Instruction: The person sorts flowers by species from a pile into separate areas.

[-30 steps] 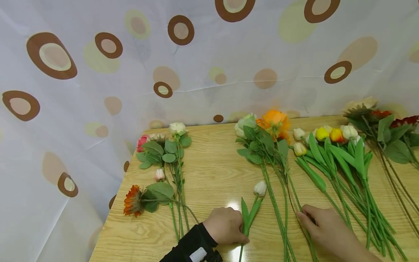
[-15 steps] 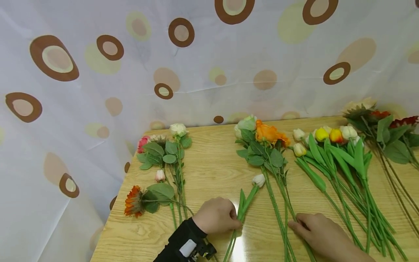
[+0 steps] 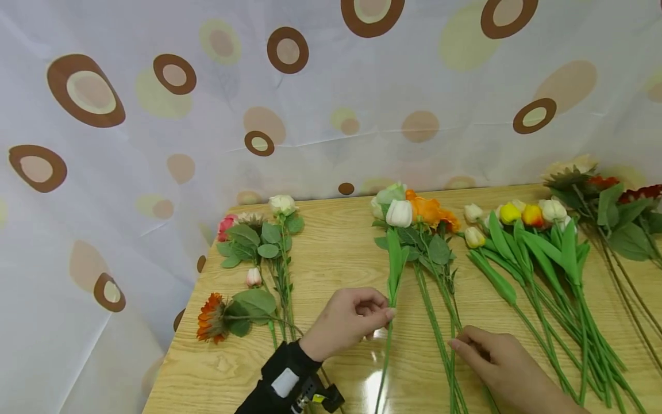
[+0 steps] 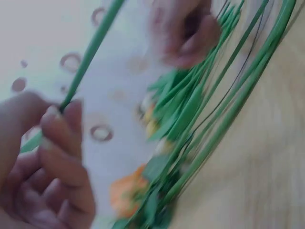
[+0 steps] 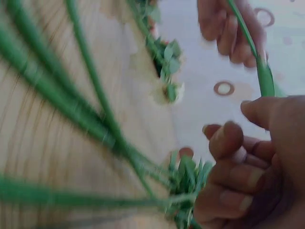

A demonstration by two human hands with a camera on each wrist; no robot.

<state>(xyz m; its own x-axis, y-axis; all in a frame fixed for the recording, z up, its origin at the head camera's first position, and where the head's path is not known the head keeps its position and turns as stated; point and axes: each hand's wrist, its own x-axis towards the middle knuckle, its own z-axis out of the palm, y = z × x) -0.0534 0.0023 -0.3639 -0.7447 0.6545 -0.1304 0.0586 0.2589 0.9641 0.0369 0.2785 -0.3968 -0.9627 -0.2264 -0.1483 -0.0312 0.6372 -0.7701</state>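
A white tulip (image 3: 399,213), which lay flat on the desk (image 3: 336,270) a second ago, now stands raised, its bud up before the orange and pale roses (image 3: 421,210). The left hand (image 3: 347,319) pinches its green stem between thumb and fingers (image 4: 64,126). The right hand (image 3: 496,362), fingers curled, has slid back along the rose stems (image 3: 445,339) and rests on them; a firm grip cannot be told.

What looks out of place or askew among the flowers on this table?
One orange daisy-like flower lies crosswise, its head pointing left toward the table edge, while the other stems run lengthwise. The white tulip is lifted off the table, pinched by its stem in the left hand. Nothing looks spilled or damaged.
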